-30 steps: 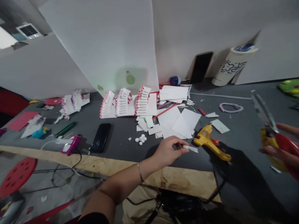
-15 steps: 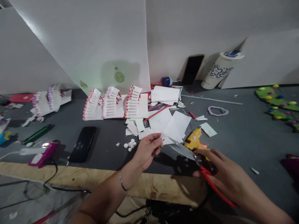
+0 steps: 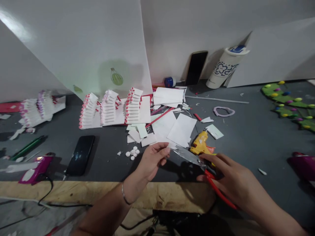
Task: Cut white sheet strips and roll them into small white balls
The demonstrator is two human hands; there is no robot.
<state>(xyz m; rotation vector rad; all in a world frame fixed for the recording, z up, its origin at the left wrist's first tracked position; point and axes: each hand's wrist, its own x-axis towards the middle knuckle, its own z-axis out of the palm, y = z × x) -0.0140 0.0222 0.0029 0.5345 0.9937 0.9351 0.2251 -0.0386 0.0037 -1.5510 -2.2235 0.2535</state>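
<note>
My left hand [image 3: 154, 160] pinches a small white paper piece [image 3: 171, 145] between thumb and fingertips. Red-handled scissors [image 3: 188, 155] are in my right hand [image 3: 228, 177], their blades nearly together and their tips at the paper piece. Behind the blades lies a yellow glue gun [image 3: 200, 143]. White paper sheets [image 3: 182, 130] lie just beyond my left fingertips. Left of that hand is a small group of white discs [image 3: 133, 152].
Fan-shaped white pieces with red tips [image 3: 134, 106] stand in the middle back. A black phone [image 3: 80, 155] lies at left; another phone [image 3: 196, 68] and a patterned cup [image 3: 226, 68] lean at the back wall. Green pieces with coloured balls [image 3: 287, 98] lie at right.
The scissor blades have closed and their tips have come to the paper at my left fingertips. The whole view has shifted slightly, moving most table items leftward.
</note>
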